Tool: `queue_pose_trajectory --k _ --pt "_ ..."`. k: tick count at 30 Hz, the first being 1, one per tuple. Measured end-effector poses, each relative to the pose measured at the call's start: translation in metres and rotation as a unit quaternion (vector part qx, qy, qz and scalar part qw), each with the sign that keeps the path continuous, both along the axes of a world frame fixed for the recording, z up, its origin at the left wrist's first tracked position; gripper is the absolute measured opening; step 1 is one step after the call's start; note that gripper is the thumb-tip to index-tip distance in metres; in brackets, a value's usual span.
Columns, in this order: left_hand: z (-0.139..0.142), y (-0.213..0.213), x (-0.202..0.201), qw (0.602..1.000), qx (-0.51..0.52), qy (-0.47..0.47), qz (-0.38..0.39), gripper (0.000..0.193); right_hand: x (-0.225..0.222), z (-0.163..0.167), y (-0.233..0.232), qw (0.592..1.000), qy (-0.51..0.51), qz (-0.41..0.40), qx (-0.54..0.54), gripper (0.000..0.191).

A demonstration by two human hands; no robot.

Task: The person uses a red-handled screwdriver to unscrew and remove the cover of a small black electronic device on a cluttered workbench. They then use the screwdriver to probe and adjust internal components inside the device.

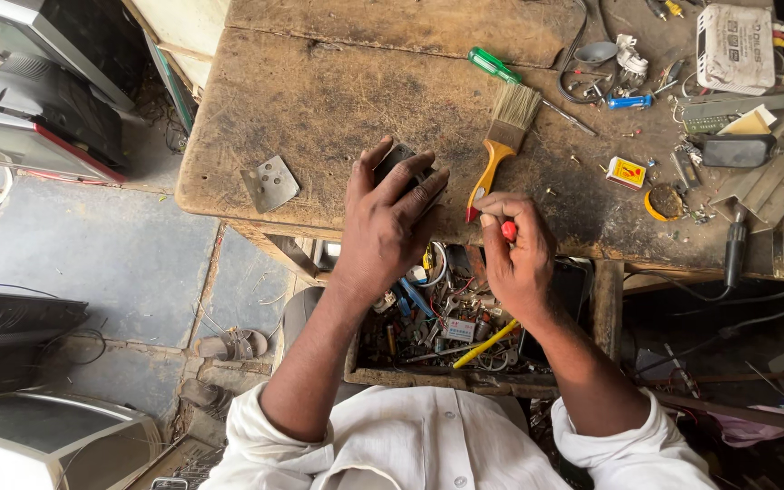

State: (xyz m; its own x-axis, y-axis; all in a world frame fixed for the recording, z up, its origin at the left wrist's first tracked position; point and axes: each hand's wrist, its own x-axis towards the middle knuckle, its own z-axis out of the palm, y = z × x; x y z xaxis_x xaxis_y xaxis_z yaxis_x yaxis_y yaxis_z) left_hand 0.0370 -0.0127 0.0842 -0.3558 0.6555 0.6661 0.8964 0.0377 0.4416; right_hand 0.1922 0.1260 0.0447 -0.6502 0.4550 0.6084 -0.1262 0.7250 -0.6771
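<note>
My left hand (pixel 390 218) grips a small dark box-like device (pixel 398 161) at the front edge of the worn wooden workbench (pixel 319 100). My right hand (pixel 519 249) is closed around a small tool with a red handle tip (pixel 508 230), just right of the device. A paintbrush (pixel 501 145) with a yellow handle lies on the bench between and just beyond my hands. An open drawer (pixel 446 318) full of wires and small parts sits below my hands.
A green-handled screwdriver (pixel 501 71), a small metal plate (pixel 270 183), a yellow matchbox-like box (pixel 626 172), cables and parts clutter the bench's right side. Old television casings (pixel 38 91) stand at left. Sandals (pixel 233 345) lie on the floor.
</note>
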Motion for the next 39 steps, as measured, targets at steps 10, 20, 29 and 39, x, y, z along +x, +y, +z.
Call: queue_pose_trajectory --k 10,20,29,39 --pt "0.001 -0.006 -0.007 0.998 0.013 -0.036 -0.043 0.047 -0.021 0.029 0.031 0.996 -0.060 0.059 -0.031 0.006" --pt "-0.005 -0.005 -0.008 0.999 0.031 -0.016 -0.034 0.038 -0.046 0.046 0.037 0.984 -0.129 0.111 -0.045 0.006" --pt "-0.008 -0.004 -0.006 0.999 0.046 -0.011 -0.023 0.032 -0.045 0.043 0.045 0.989 -0.102 0.091 -0.047 0.004" --pt "-0.014 -0.004 -0.003 0.997 0.076 -0.016 -0.006 0.032 -0.022 0.040 0.090 0.941 -0.233 -0.112 0.218 0.014"
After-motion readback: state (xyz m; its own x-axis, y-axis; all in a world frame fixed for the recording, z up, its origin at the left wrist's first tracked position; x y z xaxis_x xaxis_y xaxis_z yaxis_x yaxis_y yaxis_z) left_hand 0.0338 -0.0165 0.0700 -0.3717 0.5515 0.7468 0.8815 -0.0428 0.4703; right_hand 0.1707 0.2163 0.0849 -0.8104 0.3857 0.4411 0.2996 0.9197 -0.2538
